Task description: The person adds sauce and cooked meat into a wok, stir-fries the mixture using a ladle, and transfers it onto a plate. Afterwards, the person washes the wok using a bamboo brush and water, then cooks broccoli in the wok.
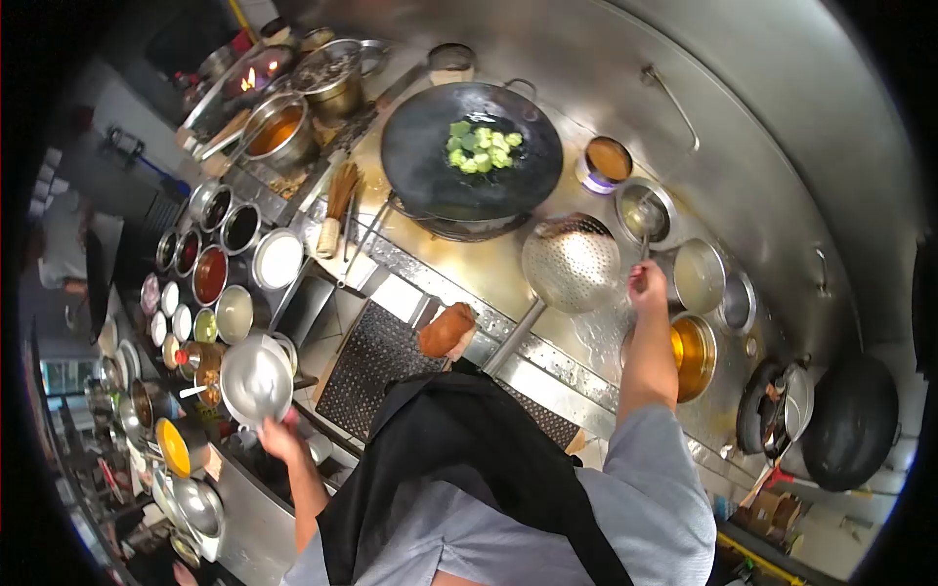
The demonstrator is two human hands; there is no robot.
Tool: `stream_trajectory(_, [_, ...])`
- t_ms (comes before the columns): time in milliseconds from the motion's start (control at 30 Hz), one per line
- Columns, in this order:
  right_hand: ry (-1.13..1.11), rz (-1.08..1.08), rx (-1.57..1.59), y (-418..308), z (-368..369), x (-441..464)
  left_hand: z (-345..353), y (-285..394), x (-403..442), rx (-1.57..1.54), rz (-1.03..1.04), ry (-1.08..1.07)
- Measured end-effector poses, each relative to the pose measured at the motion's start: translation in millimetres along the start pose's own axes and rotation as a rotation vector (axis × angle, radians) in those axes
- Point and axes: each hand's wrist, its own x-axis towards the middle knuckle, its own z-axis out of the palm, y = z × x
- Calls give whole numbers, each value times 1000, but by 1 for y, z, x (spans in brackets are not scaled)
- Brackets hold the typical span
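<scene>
My left hand (281,439) grips the near rim of a shiny metal bowl (256,379) beside the seasoning pots. My right hand (647,285) is closed around the handle end of a ladle (643,217), whose head sits in a small metal pot (664,202). A large perforated strainer (572,262) lies on the steel counter to the left of my right hand. Ahead, a black wok (410,146) stands on the stove with pieces of green vegetable (484,147) at its bottom.
Pots of sauces and seasonings (209,275) stand in rows at the left. A bamboo brush (340,200) lies by the wok. An oil pot (696,361) is near my right forearm. Flames (256,78) burn at the far left. Another person (73,244) stands at the left edge.
</scene>
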Motion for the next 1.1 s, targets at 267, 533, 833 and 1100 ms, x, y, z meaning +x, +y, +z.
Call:
stream_trajectory(267, [-552, 143, 618, -24, -3, -48, -362, -65, 13, -356, -265, 751])
stream_trajectory(533, [-584, 170, 599, -41, 77, -207, -344, -96, 72, -301, -311, 532])
stream_trajectory(833, [-741, 313, 490, -10, 150, -271, -134, -136, 86, 339, -169, -119])
stream_trajectory(1100, [-559, 99, -206, 37, 170, -232, -126, -155, 30, 460, -418, -415])
